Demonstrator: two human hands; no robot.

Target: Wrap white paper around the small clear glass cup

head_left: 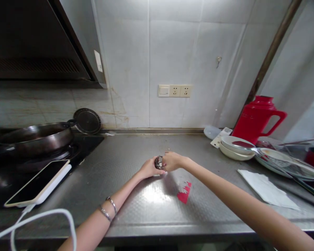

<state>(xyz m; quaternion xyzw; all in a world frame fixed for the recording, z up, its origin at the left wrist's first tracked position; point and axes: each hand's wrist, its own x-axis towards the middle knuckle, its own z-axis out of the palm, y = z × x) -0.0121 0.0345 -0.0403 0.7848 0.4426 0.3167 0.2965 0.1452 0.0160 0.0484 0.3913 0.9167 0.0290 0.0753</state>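
Over the middle of the steel counter, both hands meet at a small, dark, round, shiny object [159, 162], perhaps a little jar. My left hand [149, 168] curls round its left side, with the thumb along the near side. My right hand [174, 160] is closed against its right side, fingers bent and knuckles up. The fingers cover much of the object, so its kind is not clear. A torn red scrap [184, 193] lies flat on the counter just nearer than my right hand.
Left, a pan [39, 137] stands on the stove, beside a phone [38, 183] with a white cable. A dark round lid [87, 121] leans on the wall. Right are a red thermos [256, 118], stacked bowls [237, 155], plates [279, 160] and a white tissue [267, 189].
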